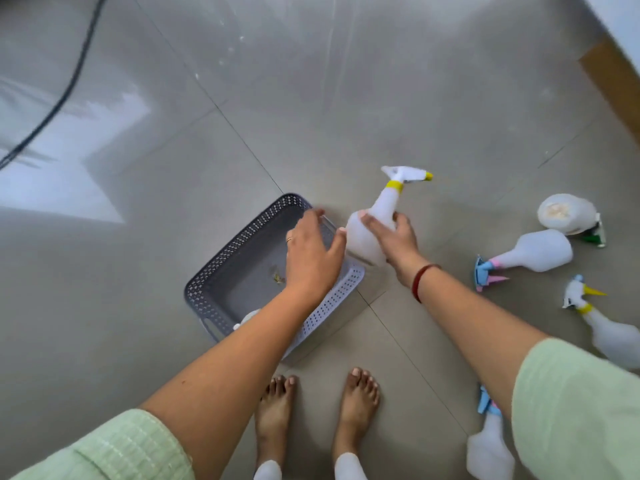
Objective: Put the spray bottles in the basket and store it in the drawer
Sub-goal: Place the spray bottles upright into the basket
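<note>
Right hand (393,237): wrapped around the body of a white spray bottle with yellow collar and nozzle tip (375,220), held above the floor just beside the basket's right edge, nozzle pointing away from the person.
Left hand (313,258): fingers spread and holding nothing, hovering over the basket's right half; thumb close to the held bottle's base, contact not clear. Ring on one finger.
Basket (221,261): grey perforated plastic, rectangular, sitting on the floor at an angle, near side wall paler. Something white (249,318) shows at its near end, mostly hidden by the left forearm; cannot tell what it is. Small speck of debris on its bottom.
Floor (173,150): large glossy grey tiles; a dark cable (65,95) runs across the upper left.
Other bottles, all on the floor to the right, well apart from the basket: one lying with pink-and-blue trigger (530,252); one beyond it with green trigger (568,214), base toward the camera; one with yellow nozzle (602,327); one with blue trigger (488,448) near the right elbow.
Person: bare feet (356,407) just below the basket, pale green sleeves, red bangle (420,280) on the right wrist.
</note>
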Demonstrator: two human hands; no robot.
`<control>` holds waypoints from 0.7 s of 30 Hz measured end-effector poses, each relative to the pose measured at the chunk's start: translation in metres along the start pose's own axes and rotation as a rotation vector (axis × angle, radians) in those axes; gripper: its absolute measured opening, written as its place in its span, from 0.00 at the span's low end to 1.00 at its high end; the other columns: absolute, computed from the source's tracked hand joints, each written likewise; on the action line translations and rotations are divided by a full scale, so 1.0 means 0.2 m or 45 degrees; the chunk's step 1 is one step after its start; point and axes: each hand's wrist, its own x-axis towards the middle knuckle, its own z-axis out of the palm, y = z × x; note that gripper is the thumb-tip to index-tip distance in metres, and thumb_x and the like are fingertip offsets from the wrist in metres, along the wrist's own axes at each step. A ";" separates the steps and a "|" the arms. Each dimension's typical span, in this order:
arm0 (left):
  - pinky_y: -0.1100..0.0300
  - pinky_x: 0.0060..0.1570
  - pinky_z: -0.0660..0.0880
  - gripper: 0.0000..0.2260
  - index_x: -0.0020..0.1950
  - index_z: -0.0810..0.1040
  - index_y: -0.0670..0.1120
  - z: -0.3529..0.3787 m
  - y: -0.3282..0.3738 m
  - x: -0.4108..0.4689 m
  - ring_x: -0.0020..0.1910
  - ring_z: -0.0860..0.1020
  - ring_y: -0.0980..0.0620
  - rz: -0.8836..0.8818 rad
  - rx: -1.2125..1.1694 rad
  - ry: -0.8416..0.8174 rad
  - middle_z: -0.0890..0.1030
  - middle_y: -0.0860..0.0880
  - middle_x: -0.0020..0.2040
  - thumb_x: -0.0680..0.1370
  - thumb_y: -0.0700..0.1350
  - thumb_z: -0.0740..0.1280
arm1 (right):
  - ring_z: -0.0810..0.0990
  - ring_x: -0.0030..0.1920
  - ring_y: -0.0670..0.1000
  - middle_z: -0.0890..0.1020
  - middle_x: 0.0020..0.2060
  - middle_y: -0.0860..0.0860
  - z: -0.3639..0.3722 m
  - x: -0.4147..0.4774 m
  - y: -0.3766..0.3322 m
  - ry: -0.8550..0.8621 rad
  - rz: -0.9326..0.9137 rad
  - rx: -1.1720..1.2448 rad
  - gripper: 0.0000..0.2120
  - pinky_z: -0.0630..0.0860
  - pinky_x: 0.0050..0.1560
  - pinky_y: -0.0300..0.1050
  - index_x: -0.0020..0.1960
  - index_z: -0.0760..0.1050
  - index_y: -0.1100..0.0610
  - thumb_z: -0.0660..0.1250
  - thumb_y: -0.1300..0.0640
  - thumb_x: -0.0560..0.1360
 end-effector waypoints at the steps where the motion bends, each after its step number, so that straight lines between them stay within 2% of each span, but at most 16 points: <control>1: 0.57 0.57 0.63 0.21 0.68 0.67 0.47 -0.06 0.02 -0.03 0.64 0.69 0.45 -0.031 -0.051 0.059 0.75 0.49 0.63 0.77 0.51 0.64 | 0.79 0.53 0.52 0.79 0.56 0.50 0.02 -0.08 -0.01 -0.092 -0.102 -0.156 0.33 0.78 0.53 0.50 0.63 0.68 0.51 0.75 0.41 0.63; 3: 0.54 0.62 0.65 0.29 0.72 0.62 0.48 -0.18 0.03 -0.06 0.66 0.69 0.46 -0.035 -0.095 0.126 0.74 0.48 0.65 0.75 0.55 0.67 | 0.78 0.53 0.48 0.78 0.55 0.46 0.04 -0.21 -0.01 -0.283 -0.336 -0.437 0.36 0.73 0.51 0.43 0.65 0.68 0.47 0.76 0.41 0.61; 5: 0.50 0.70 0.62 0.37 0.76 0.56 0.48 -0.31 0.00 -0.07 0.70 0.66 0.46 0.068 0.009 0.154 0.69 0.46 0.70 0.73 0.59 0.68 | 0.74 0.60 0.47 0.75 0.60 0.45 0.10 -0.32 0.01 -0.511 -0.558 -0.711 0.41 0.69 0.58 0.40 0.69 0.64 0.46 0.76 0.40 0.60; 6: 0.49 0.70 0.61 0.39 0.76 0.55 0.47 -0.38 -0.03 -0.07 0.69 0.67 0.46 0.146 0.120 0.152 0.68 0.45 0.71 0.72 0.60 0.69 | 0.72 0.64 0.48 0.72 0.65 0.46 0.14 -0.36 0.02 -0.604 -0.650 -0.868 0.44 0.67 0.62 0.41 0.72 0.62 0.46 0.76 0.39 0.61; 8: 0.48 0.66 0.64 0.36 0.75 0.60 0.47 -0.49 -0.10 -0.03 0.67 0.69 0.43 0.263 0.392 0.096 0.69 0.44 0.70 0.72 0.59 0.69 | 0.70 0.67 0.51 0.70 0.68 0.49 0.23 -0.41 0.04 -0.721 -0.787 -1.073 0.46 0.66 0.64 0.44 0.73 0.59 0.48 0.74 0.37 0.62; 10: 0.47 0.64 0.67 0.28 0.71 0.68 0.47 -0.58 -0.19 -0.02 0.66 0.70 0.40 0.315 0.581 0.040 0.67 0.44 0.71 0.74 0.56 0.68 | 0.71 0.67 0.51 0.71 0.68 0.50 0.34 -0.45 0.03 -0.769 -0.851 -1.106 0.45 0.67 0.65 0.47 0.73 0.60 0.49 0.74 0.38 0.62; 12: 0.46 0.62 0.68 0.29 0.71 0.67 0.46 -0.67 -0.26 -0.01 0.63 0.71 0.38 0.354 0.685 0.084 0.69 0.43 0.69 0.73 0.54 0.70 | 0.72 0.66 0.52 0.72 0.67 0.50 0.42 -0.47 0.02 -0.793 -0.910 -1.115 0.44 0.69 0.66 0.48 0.72 0.61 0.50 0.75 0.39 0.62; 15: 0.47 0.59 0.67 0.35 0.72 0.63 0.46 -0.80 -0.34 0.01 0.61 0.70 0.39 0.178 0.590 0.270 0.73 0.43 0.64 0.70 0.57 0.72 | 0.74 0.62 0.53 0.73 0.64 0.51 0.50 -0.50 0.00 -0.832 -1.051 -1.125 0.42 0.70 0.63 0.49 0.71 0.63 0.51 0.75 0.41 0.63; 18: 0.50 0.53 0.69 0.24 0.63 0.70 0.41 -0.88 -0.40 0.01 0.58 0.74 0.38 -0.049 0.518 0.176 0.77 0.39 0.59 0.74 0.55 0.68 | 0.74 0.60 0.53 0.74 0.62 0.51 0.56 -0.52 -0.02 -0.850 -1.145 -1.090 0.41 0.70 0.61 0.47 0.71 0.64 0.52 0.75 0.42 0.63; 21: 0.50 0.47 0.71 0.18 0.56 0.71 0.39 -0.92 -0.46 -0.07 0.51 0.76 0.37 -0.057 0.391 0.104 0.79 0.37 0.52 0.76 0.51 0.67 | 0.70 0.66 0.54 0.70 0.68 0.51 0.60 -0.51 0.00 -0.883 -1.194 -1.206 0.42 0.67 0.68 0.50 0.73 0.61 0.51 0.74 0.41 0.65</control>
